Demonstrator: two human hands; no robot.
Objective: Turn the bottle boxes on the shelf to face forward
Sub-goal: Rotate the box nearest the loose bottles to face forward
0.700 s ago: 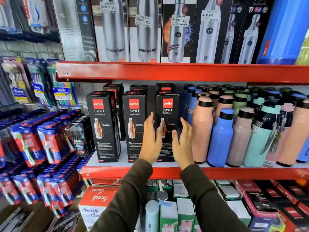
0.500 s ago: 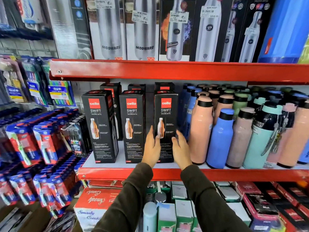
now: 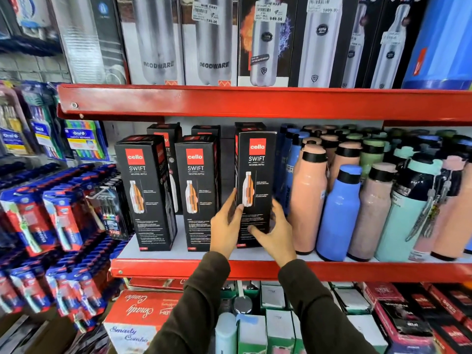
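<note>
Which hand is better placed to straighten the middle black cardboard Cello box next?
Left, probably: the left hand lies beside the middle black cardboard Cello box; the right hand is beyond the right-hand Cello box.

Held box (image 3: 256, 175) (print blurred) hides 1 rear box (image 3: 249, 125).

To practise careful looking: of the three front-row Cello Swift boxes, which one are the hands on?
The rightmost box, next to the peach bottle. The left hand and right hand grip its lower sides; the middle box and leftmost box stand untouched.
</note>
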